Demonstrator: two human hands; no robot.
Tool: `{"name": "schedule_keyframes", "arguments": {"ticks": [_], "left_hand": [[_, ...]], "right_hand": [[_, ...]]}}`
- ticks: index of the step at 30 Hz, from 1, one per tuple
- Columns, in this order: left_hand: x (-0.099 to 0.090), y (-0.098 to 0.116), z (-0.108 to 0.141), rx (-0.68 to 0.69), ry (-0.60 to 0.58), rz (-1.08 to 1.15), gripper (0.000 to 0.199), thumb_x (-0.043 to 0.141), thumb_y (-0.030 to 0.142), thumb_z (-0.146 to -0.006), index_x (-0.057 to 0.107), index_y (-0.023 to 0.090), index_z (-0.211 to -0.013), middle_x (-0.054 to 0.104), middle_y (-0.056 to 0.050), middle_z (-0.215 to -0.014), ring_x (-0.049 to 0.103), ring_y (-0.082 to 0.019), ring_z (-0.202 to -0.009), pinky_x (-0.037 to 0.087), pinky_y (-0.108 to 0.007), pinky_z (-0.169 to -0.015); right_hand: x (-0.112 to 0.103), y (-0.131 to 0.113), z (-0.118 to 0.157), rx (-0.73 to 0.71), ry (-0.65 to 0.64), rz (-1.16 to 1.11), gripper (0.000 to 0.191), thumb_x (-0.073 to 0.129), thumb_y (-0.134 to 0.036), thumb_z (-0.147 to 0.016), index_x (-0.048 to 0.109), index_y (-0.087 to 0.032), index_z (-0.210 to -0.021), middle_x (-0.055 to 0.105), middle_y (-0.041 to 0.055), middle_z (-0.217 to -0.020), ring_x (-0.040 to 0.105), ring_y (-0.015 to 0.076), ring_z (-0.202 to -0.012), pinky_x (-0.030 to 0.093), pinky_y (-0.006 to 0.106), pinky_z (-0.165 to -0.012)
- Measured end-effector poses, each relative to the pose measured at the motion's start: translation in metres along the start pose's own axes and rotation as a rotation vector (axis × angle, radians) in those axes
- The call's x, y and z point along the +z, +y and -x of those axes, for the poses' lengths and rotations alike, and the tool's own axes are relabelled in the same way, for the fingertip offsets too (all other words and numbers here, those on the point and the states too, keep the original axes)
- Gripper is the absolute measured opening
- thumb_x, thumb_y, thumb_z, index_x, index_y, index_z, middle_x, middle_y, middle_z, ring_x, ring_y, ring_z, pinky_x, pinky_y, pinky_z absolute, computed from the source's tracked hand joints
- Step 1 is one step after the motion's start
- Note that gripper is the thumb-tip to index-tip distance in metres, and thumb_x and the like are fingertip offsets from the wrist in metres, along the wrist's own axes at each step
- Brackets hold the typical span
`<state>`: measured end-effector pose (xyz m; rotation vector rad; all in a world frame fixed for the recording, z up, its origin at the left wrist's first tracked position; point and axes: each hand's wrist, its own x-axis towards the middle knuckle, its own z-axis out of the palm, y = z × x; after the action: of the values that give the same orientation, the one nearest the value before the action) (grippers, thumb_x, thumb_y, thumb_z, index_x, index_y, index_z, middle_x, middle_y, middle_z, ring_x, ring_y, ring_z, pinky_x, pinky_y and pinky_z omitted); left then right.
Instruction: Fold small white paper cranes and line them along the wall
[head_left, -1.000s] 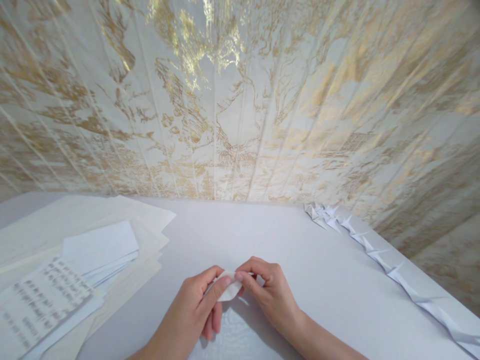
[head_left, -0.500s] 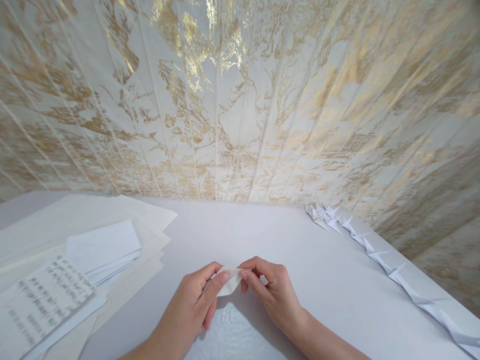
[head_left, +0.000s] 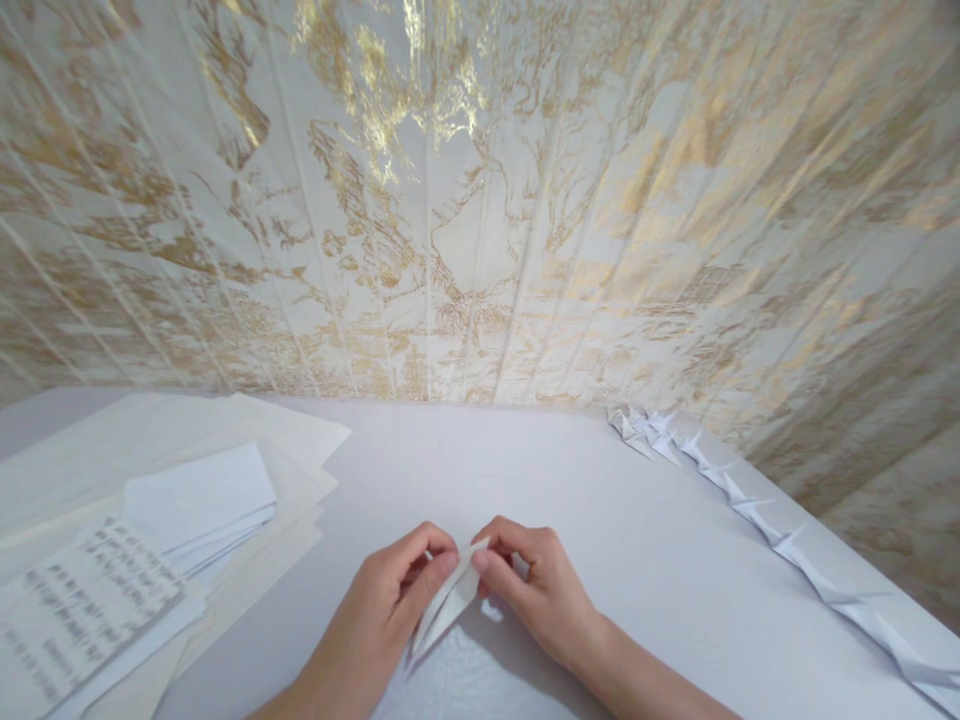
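A small folded piece of white paper (head_left: 450, 605) is held between both hands above the front middle of the table. It has a narrow, pointed shape, with one tip pointing down and left. My left hand (head_left: 409, 590) pinches its left side between thumb and index finger. On the upper right end, my right hand (head_left: 529, 575) pinches the paper near its tip, the other fingers curled behind. Part of the paper is hidden behind the left fingers.
Large off-white sheets (head_left: 300, 440) lie at the left, with a stack of smaller white papers (head_left: 202, 495) and a sheet with writing (head_left: 90, 610) on top. Several folded white paper shapes (head_left: 757, 515) line the right edge of the white table (head_left: 480, 460). A gold-patterned curtain (head_left: 465, 220) hangs behind.
The folded paper has turned, so its long pointed shape now shows, tip down and left. Both hands remain in nearly the same place, with small finger shifts.
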<state>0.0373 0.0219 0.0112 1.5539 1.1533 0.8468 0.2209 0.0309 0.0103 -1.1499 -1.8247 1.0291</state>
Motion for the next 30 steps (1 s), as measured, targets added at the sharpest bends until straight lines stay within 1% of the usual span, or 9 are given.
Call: {"name": "schedule_keyframes", "arguments": {"ticks": [2, 5, 7, 10, 14, 19, 23, 27, 30], "left_hand": [[-0.0012, 0.0009, -0.0006, 0.001, 0.018, 0.005, 0.034, 0.049, 0.049, -0.094, 0.057, 0.021, -0.076, 0.048, 0.006, -0.063, 0.048, -0.014, -0.061, 0.037, -0.022, -0.058], [-0.0020, 0.0003, -0.0015, 0.014, 0.024, -0.002, 0.033, 0.047, 0.048, -0.094, 0.053, 0.022, -0.075, 0.046, 0.006, -0.066, 0.047, -0.015, -0.065, 0.036, -0.023, -0.061], [-0.0019, -0.0002, -0.0015, 0.018, 0.030, -0.032, 0.035, 0.045, 0.049, -0.095, 0.049, 0.022, -0.073, 0.040, 0.006, -0.065, 0.042, -0.015, -0.063, 0.033, -0.023, -0.060], [-0.0014, -0.0004, -0.0007, 0.014, 0.010, -0.060, 0.036, 0.041, 0.049, -0.097, 0.047, 0.023, -0.074, 0.036, 0.007, -0.065, 0.038, -0.015, -0.062, 0.031, -0.023, -0.059], [-0.0014, 0.0005, -0.0002, 0.016, -0.007, -0.087, 0.038, 0.039, 0.050, -0.098, 0.046, 0.023, -0.073, 0.034, 0.007, -0.065, 0.038, -0.015, -0.062, 0.031, -0.023, -0.059], [-0.0018, 0.0006, -0.0015, 0.026, -0.068, -0.072, 0.035, 0.043, 0.049, -0.097, 0.051, 0.022, -0.077, 0.042, 0.006, -0.067, 0.043, -0.015, -0.065, 0.032, -0.023, -0.061], [-0.0008, -0.0030, -0.0032, 0.038, -0.072, -0.069, 0.030, 0.050, 0.047, -0.093, 0.054, 0.021, -0.079, 0.044, 0.007, -0.067, 0.044, -0.014, -0.064, 0.032, -0.023, -0.060], [0.0004, -0.0063, -0.0047, 0.041, -0.055, -0.066, 0.031, 0.050, 0.047, -0.094, 0.054, 0.021, -0.077, 0.044, 0.007, -0.067, 0.043, -0.014, -0.064, 0.031, -0.023, -0.059], [0.0005, -0.0073, -0.0055, 0.035, -0.057, -0.063, 0.033, 0.050, 0.049, -0.094, 0.053, 0.021, -0.076, 0.043, 0.007, -0.066, 0.042, -0.014, -0.063, 0.031, -0.023, -0.059]], "right_hand": [[0.0021, 0.0002, 0.0003, -0.016, -0.039, -0.023, 0.013, 0.064, -0.031, -0.085, 0.063, -0.018, -0.088, 0.059, -0.0036, -0.067, 0.052, 0.0110, -0.061, 0.041, 0.021, -0.059], [0.0043, 0.0007, 0.0009, -0.056, -0.053, -0.043, 0.028, 0.063, -0.019, -0.082, 0.056, -0.020, -0.109, 0.055, -0.0058, -0.071, 0.053, 0.0111, -0.064, 0.043, 0.021, -0.064], [0.0046, 0.0005, 0.0012, -0.072, -0.042, -0.057, 0.029, 0.055, -0.016, -0.085, 0.051, -0.020, -0.113, 0.054, -0.0068, -0.069, 0.052, 0.0108, -0.062, 0.042, 0.022, -0.063], [0.0039, -0.0013, 0.0012, -0.060, -0.032, -0.055, 0.022, 0.046, -0.014, -0.087, 0.051, -0.020, -0.107, 0.056, -0.0063, -0.066, 0.052, 0.0109, -0.059, 0.041, 0.022, -0.061], [0.0033, -0.0032, 0.0006, -0.026, -0.003, -0.032, 0.015, 0.046, -0.015, -0.088, 0.055, -0.019, -0.099, 0.062, -0.0047, -0.064, 0.053, 0.0109, -0.057, 0.041, 0.021, -0.059], [0.0038, 0.0023, 0.0001, -0.027, 0.048, 0.034, 0.013, 0.049, -0.021, -0.090, 0.061, -0.018, -0.091, 0.062, -0.0040, -0.063, 0.051, 0.0104, -0.055, 0.039, 0.021, -0.057], [0.0033, 0.0047, 0.0000, -0.026, 0.063, 0.058, 0.014, 0.050, -0.022, -0.090, 0.063, -0.017, -0.091, 0.061, -0.0039, -0.062, 0.051, 0.0104, -0.056, 0.038, 0.021, -0.057], [0.0027, 0.0024, 0.0002, -0.036, 0.053, 0.034, 0.014, 0.051, -0.019, -0.088, 0.064, -0.017, -0.093, 0.062, -0.0034, -0.065, 0.053, 0.0108, -0.059, 0.041, 0.020, -0.060], [0.0031, 0.0011, 0.0006, -0.010, 0.032, 0.011, 0.012, 0.054, -0.021, -0.088, 0.065, -0.017, -0.093, 0.060, -0.0043, -0.062, 0.051, 0.0102, -0.056, 0.039, 0.020, -0.057]]}}
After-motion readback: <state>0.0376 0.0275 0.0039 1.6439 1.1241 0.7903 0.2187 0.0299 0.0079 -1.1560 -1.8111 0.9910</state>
